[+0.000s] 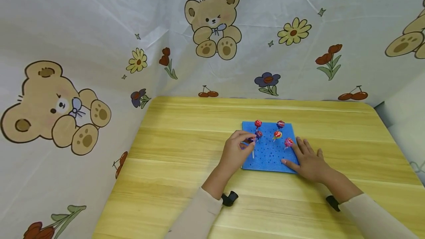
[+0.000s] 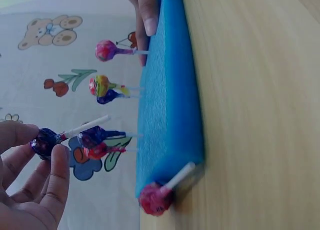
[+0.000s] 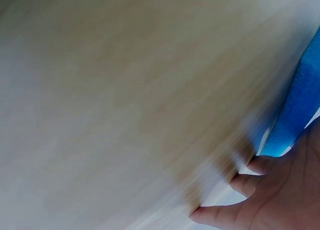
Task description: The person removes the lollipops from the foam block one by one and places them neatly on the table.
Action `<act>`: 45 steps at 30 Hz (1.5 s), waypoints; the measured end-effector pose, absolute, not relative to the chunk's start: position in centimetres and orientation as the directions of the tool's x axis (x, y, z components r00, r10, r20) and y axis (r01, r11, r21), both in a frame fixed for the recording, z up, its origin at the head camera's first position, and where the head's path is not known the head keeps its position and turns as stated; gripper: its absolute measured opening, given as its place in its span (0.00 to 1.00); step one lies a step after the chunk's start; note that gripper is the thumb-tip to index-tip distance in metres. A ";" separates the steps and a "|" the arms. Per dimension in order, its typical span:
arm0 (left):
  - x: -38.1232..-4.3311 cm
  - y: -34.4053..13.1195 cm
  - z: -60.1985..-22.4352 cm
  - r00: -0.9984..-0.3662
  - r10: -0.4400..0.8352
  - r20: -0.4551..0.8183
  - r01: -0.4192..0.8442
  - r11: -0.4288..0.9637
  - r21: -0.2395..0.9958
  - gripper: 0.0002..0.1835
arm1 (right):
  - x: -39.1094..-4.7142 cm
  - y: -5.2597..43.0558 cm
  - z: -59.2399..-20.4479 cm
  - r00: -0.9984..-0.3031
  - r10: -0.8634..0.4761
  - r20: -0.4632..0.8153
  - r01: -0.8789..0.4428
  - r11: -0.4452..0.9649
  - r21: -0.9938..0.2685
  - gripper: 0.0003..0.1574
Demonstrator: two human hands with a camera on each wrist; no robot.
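My left hand pinches a dark purple wrapped lollipop by its candy head, with the white stick pointing down at the blue foam board. Its stick end is clear of the board in the left wrist view. Spread fingers of my right hand rest along the board's right edge, close to a pink lollipop standing in it. Also upright in the foam are a red lollipop, a purple one, a red-and-yellow one and a dark blue-and-red one.
A pinkish-red lollipop lies by the board's left end, hidden behind my left hand in the head view. Small holes dot the foam. The wooden table is backed by a bear-print cloth.
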State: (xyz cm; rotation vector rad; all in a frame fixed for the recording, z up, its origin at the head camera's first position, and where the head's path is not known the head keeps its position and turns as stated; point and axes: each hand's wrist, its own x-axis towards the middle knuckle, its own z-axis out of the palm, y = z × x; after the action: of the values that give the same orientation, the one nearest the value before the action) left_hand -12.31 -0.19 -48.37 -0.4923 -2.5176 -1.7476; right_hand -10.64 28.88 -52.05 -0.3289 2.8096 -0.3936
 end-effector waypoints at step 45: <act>-14.1 -5.6 -52.3 -0.976 0.157 -0.151 -0.043 0.539 0.841 0.11 | -10.5 29.1 -52.4 -0.944 -0.258 -0.208 -0.176 0.923 -0.343 0.61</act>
State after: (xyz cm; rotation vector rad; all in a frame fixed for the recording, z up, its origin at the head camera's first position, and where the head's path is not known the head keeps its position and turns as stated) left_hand -14.12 -5.64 -52.30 -0.1105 -2.9353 -1.6134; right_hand -10.49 29.14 -52.37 -0.3248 2.8326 -0.4716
